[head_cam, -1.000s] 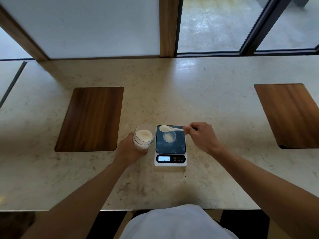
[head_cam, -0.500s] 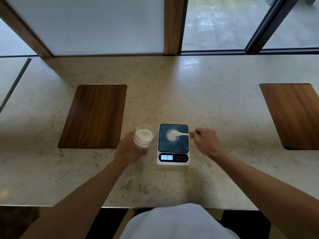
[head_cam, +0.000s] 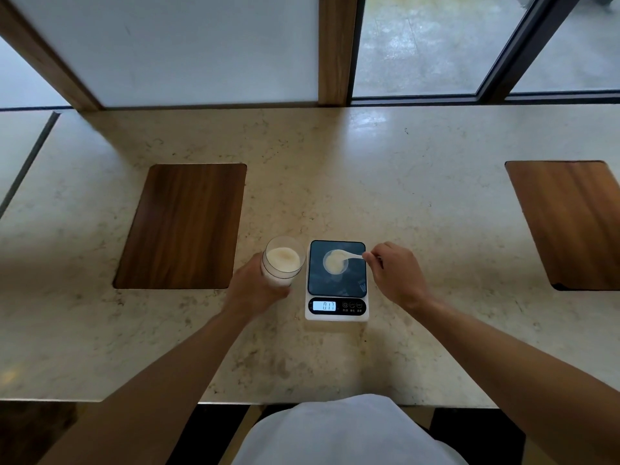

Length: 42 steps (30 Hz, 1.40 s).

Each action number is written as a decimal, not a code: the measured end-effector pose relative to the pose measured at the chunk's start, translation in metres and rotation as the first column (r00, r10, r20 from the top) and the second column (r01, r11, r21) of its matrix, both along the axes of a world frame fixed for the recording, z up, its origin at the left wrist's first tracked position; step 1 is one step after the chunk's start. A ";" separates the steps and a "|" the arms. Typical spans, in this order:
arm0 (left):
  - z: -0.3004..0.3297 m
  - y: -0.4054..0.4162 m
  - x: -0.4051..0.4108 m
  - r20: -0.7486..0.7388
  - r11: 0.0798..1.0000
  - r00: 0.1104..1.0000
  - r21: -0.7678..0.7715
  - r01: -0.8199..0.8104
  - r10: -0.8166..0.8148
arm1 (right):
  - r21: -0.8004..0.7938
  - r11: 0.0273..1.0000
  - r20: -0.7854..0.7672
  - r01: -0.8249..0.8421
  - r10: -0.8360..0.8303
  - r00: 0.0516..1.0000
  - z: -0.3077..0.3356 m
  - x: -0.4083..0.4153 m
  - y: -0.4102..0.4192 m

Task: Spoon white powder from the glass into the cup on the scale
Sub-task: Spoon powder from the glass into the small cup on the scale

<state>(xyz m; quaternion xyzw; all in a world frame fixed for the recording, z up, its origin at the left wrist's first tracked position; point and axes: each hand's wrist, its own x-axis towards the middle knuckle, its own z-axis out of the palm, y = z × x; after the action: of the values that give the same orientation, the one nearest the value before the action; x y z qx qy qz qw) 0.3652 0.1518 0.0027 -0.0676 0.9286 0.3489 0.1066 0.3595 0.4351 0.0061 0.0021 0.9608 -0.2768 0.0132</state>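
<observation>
A clear glass (head_cam: 283, 261) holding white powder stands on the counter just left of the scale, and my left hand (head_cam: 253, 290) is wrapped around its near side. The small scale (head_cam: 337, 298) has a dark platform and a lit display. On the platform sits a small clear cup (head_cam: 333, 265) with white powder in it. My right hand (head_cam: 397, 273) pinches the handle of a white spoon (head_cam: 349, 255), whose bowl is inside the cup's mouth.
Two dark wooden boards lie set in the marble counter (head_cam: 335, 182), one at the left (head_cam: 184, 226) and one at the far right (head_cam: 570, 223). A wooden post and window frames run along the back edge. The counter's front edge is close to my body.
The spoon's bowl has come down from above the cup's far rim into the cup's mouth. My left hand stays on the glass. The camera shifted slightly.
</observation>
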 end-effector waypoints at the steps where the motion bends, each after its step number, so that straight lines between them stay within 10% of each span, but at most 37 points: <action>1: 0.000 0.001 0.000 -0.001 1.000 1.000 0.005 0.001 -0.001 | 0.004 1.000 -0.013 -0.008 0.008 1.000 0.000 0.001 0.001; 26: 0.008 0.013 0.005 -0.025 0.999 0.999 0.030 0.039 -0.038 | 0.205 0.949 -0.381 -0.240 0.303 0.873 0.009 0.013 0.008; 32: 0.007 0.016 0.006 -0.028 0.999 0.999 0.019 0.046 -0.045 | -0.113 0.983 -0.116 0.144 -0.157 0.981 0.010 0.013 -0.001; 36: 0.007 0.018 0.007 -0.028 0.998 0.998 0.023 0.056 -0.055 | -0.440 0.733 0.322 0.520 -0.412 0.853 0.027 0.015 -0.015; 42: 0.007 0.022 0.007 -0.038 0.998 0.998 0.030 0.052 -0.051 | -0.610 0.237 0.715 0.756 -0.246 0.654 0.029 0.014 -0.019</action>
<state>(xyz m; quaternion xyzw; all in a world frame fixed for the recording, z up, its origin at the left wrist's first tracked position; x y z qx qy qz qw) 0.3727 0.1736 0.0101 -0.0356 0.9263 0.3616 0.0993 0.3735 0.4156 0.0348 0.3850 0.5703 -0.7091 0.1543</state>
